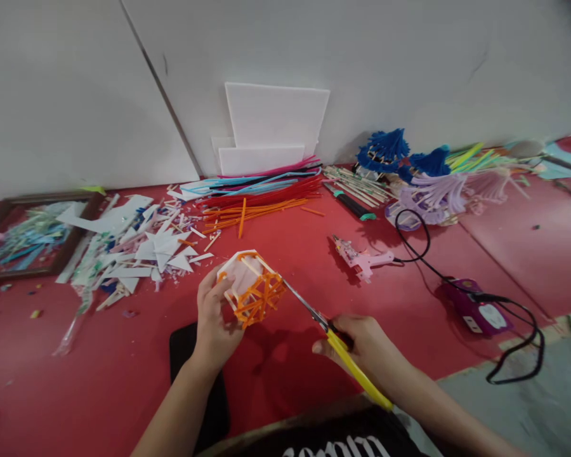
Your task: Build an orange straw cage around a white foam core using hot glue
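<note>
My left hand point(217, 311) is closed around a small craft model point(261, 298) with a white board base, pale sticks and orange pipe-cleaner strips crossing over one side. In my right hand point(364, 346) are scissors point(356, 371) with yellow and black handles. Their blades point up and left, and the tips reach the orange strips at the model's right edge. Whether the blades touch or grip a strip is too small to tell. Beneath my left forearm lies a black phone-like slab point(214, 393), partly covered.
A pink glue gun point(360, 257) is wired to a purple power strip point(476, 308). Behind lie orange pipe cleaners point(266, 212), a utility knife point(349, 203) and sticks point(361, 184). Paper scraps point(157, 251) and a brown frame point(83, 235) are left; blue point(385, 149) and lilac models point(433, 197) are right.
</note>
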Demonstrator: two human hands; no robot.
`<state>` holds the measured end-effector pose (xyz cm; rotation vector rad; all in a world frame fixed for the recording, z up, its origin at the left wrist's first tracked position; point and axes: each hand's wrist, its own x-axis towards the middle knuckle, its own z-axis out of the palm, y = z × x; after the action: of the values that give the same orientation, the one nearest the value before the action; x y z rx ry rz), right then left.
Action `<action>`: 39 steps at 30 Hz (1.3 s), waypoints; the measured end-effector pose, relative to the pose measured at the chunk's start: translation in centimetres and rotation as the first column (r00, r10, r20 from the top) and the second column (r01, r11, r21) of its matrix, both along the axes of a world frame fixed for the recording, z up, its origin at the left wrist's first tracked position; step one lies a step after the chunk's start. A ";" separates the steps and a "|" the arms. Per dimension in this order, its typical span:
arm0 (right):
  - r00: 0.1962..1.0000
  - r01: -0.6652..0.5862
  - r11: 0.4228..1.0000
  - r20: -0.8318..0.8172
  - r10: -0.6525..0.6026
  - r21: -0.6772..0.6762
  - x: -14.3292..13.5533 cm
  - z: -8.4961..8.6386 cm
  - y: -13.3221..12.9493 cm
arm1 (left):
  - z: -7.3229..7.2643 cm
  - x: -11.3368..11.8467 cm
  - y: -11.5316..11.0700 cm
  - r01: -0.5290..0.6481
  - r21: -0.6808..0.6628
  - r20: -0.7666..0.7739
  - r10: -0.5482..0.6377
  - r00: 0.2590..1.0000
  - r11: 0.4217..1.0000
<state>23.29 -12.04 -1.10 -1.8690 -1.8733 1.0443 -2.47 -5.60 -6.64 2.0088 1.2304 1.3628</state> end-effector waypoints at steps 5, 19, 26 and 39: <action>0.997 -0.010 0.993 0.073 0.001 0.120 0.6 0.2 0.1 | 0.3 0.0 0.3 0.023 -0.075 0.005 -0.023 1.000 0.997; 0.984 -0.061 0.996 0.171 0.050 0.059 0.9 1.6 -0.2 | 1.3 0.2 -0.2 -0.049 0.174 -0.229 0.089 0.969 0.984; 0.981 -0.071 0.994 0.187 0.055 0.079 0.8 1.8 -0.3 | 1.5 0.1 -0.3 -0.029 0.229 -0.226 0.082 0.971 0.973; 0.993 0.010 0.996 0.115 -0.021 0.091 0.7 0.9 -0.3 | 1.7 0.7 -0.1 -0.015 -0.204 0.073 0.031 0.997 0.979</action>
<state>23.97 -12.37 -0.25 -1.9263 -1.9320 0.8473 -1.77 -5.69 -4.97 1.7925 1.3057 1.2568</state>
